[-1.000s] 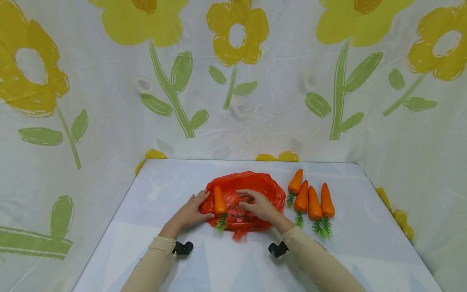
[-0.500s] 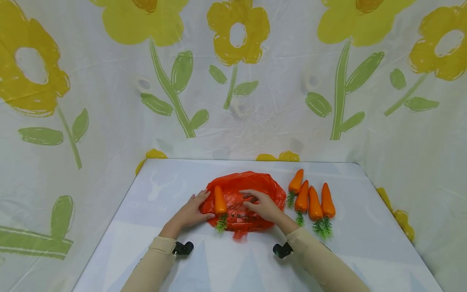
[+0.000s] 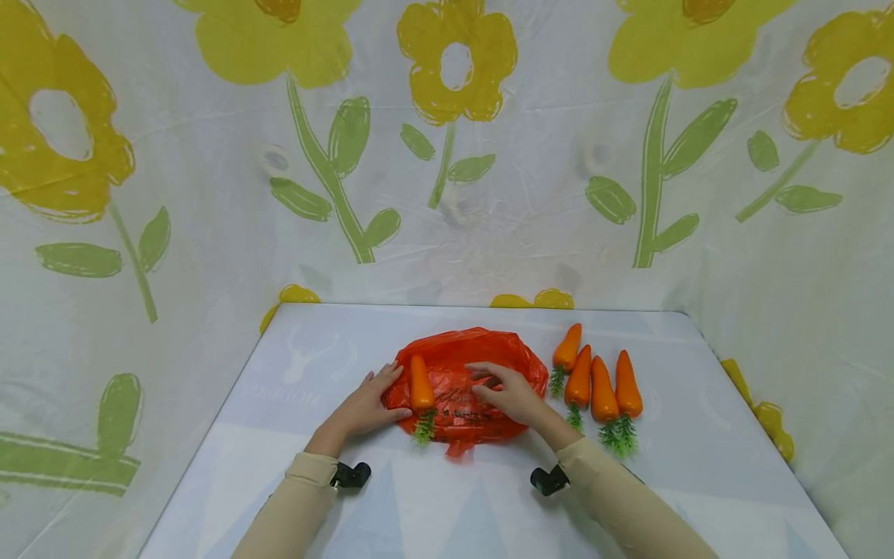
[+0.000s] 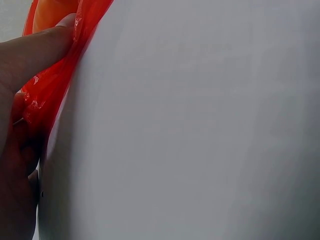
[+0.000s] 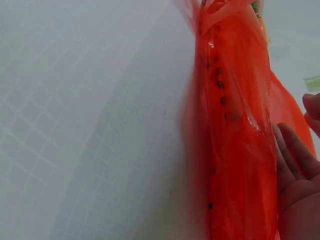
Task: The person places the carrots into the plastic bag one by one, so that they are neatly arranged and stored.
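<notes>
Both hands lie flat and open, the left hand (image 3: 365, 407) and right hand (image 3: 513, 394) pressing the red bag (image 3: 466, 365) beside a carrot (image 3: 421, 384).

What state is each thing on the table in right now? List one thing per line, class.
Orange bag: flat, crumpled, on the table.
Carrot on the bag: lying, leaves toward the person.
Four carrots: side by side, right of the bag.
Left hand: flat on the bag's left edge.
Right hand: resting on the bag.

Black print on the red bag (image 3: 466, 379) is too small to read; both wrist views crop the hands.
</notes>
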`<act>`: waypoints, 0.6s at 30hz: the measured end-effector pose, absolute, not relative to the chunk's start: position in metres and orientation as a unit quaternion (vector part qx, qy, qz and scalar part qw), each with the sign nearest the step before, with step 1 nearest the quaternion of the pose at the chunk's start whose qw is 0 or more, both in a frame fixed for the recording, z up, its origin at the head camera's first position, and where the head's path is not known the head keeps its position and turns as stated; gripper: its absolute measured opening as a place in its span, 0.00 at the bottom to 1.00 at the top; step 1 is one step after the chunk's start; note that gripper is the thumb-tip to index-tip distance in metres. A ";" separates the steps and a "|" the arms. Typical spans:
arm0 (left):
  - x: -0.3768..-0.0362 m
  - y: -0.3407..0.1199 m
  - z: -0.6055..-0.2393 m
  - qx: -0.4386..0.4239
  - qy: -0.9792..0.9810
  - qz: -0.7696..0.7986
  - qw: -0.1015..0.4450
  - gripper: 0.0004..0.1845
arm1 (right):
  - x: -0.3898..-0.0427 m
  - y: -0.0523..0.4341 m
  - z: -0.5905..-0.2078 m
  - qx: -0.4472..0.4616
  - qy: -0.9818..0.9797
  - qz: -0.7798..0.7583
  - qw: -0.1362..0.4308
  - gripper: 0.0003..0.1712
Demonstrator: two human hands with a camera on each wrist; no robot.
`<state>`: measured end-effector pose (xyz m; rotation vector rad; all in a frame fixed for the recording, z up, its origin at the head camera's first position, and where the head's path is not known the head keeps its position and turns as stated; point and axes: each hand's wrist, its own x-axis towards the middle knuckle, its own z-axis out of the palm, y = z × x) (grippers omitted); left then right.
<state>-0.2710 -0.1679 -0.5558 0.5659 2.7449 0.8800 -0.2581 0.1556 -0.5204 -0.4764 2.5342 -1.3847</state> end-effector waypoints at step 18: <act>-0.269 -0.168 -0.556 0.187 0.932 0.291 0.103 0.52 | -0.255 0.168 -0.520 -0.135 0.868 -0.470 0.088 0.24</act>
